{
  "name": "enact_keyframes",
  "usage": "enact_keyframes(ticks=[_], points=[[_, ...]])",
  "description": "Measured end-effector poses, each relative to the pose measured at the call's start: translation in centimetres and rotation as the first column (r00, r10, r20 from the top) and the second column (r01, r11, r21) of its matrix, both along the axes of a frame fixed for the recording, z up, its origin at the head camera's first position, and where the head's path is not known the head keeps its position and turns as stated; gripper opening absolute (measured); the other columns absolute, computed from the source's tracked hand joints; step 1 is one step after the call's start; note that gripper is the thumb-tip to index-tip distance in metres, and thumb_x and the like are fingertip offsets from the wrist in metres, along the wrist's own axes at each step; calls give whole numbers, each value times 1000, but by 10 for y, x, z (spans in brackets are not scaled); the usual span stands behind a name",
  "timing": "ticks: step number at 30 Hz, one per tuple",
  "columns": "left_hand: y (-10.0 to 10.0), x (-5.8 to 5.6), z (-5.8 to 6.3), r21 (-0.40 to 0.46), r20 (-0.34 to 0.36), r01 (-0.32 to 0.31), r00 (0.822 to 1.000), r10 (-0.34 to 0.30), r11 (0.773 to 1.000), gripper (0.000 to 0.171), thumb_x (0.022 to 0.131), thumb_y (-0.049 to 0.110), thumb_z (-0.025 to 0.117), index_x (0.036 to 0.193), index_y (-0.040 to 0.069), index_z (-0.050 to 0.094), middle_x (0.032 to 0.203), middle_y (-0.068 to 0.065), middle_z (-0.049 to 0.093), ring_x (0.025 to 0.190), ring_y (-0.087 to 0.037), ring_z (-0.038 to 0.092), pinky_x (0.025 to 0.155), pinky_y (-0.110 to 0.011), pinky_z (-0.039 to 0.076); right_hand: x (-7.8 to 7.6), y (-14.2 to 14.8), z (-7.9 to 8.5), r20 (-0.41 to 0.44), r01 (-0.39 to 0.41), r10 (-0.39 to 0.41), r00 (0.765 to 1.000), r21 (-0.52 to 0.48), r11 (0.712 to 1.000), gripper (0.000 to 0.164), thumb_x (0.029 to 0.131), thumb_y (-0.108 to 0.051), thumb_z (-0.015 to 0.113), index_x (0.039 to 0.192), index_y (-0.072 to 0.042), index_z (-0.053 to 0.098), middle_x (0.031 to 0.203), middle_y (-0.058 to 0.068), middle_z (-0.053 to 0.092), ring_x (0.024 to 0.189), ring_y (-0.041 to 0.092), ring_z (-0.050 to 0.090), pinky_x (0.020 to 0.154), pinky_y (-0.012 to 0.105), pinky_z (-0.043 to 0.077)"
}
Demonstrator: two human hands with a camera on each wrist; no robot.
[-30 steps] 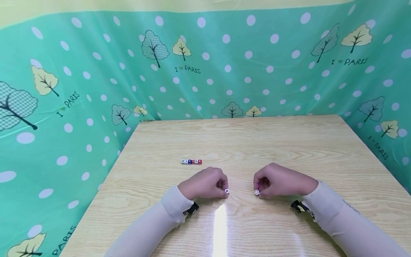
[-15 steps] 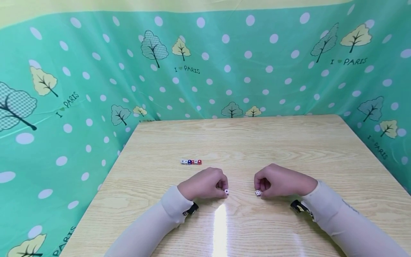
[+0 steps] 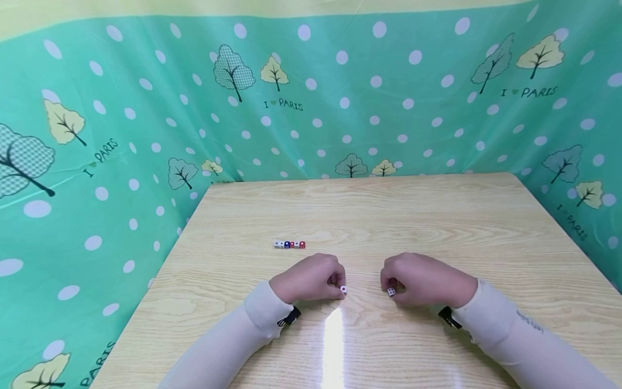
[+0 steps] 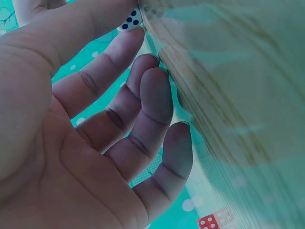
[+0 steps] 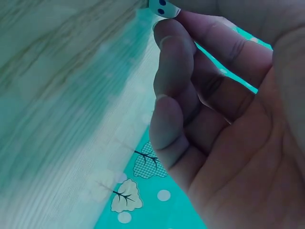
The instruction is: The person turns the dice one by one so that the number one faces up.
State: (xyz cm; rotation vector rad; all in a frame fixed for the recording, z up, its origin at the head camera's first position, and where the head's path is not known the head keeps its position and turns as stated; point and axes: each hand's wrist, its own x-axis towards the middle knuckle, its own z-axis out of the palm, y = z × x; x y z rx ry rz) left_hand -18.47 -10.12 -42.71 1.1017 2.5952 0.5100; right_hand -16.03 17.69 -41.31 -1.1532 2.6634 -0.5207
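My left hand (image 3: 311, 278) pinches a white die (image 3: 343, 290) between thumb and index finger, low at the tabletop. In the left wrist view that die (image 4: 131, 20) shows a face with several dark pips. Opposite it, a short gap to the right, my right hand (image 3: 425, 279) pinches a second white die (image 3: 391, 292) with thumb and fingertip. Only part of this die (image 5: 162, 8), with dark blue pips, shows at the top of the right wrist view. The other fingers of both hands curl loosely, their tips close to the table.
Behind the left hand, a straight row of several white, blue and red dice (image 3: 289, 245) lies on the wooden table (image 3: 359, 210). A green dotted cloth (image 3: 291, 124) with printed trees hangs along the table's back and sides. Bright glare (image 3: 333, 346) marks the near tabletop.
The right hand has tilted and shifted slightly left and nearer, its die turning in the fingers and sitting a little farther right. The left hand and the row of dice stay put.
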Motion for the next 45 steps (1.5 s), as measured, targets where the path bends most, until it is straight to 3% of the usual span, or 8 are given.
enact_keyframes(ticks=[8,18,25,34,38,45], points=[[0,1,0,-1,6,-10,1000,10,1000,19,85,27,85,76,27,68,74,16,61,73,-2,54,66,-20,47,0,0,-1,-15,-11,11,1000,-5,1000,24,81,-2,77,82,-26,72,79,-14,62,71,4,56,66,22,49],[0,0,-1,4,9,-12,1000,12,1000,20,85,27,85,75,28,68,73,15,62,72,-3,54,67,-21,47,-1,1,1,84,-38,44,996,-76,996,22,83,-8,78,82,-29,70,77,-15,63,69,7,57,62,21,48],[0,0,-1,1,9,-9,1000,9,1000,19,85,27,85,76,27,68,74,15,62,72,-3,54,67,-20,47,-9,9,-4,233,-2,41,972,-163,987,23,83,-6,77,85,-29,72,77,-12,66,70,7,58,63,23,51],[0,1,1,7,19,-10,1000,9,1000,18,86,26,85,77,27,68,75,15,62,73,-3,54,67,-20,47,-18,20,-10,370,36,33,928,-179,983,18,85,-10,82,88,-25,73,78,-8,66,71,5,58,63,23,51],[0,2,0,8,21,-3,1000,3,1000,18,86,26,85,78,27,69,76,15,62,74,-3,55,68,-20,47,-18,22,-11,393,41,21,919,-150,988,15,87,-14,82,89,-24,71,78,-8,64,70,6,57,61,23,49],[-1,1,0,5,7,2,1000,-2,1000,18,86,27,85,78,28,69,76,16,62,75,-3,56,68,-19,47,-18,22,-12,385,49,-2,923,-111,993,17,86,-11,81,87,-23,69,75,-9,61,67,6,55,60,21,47]])
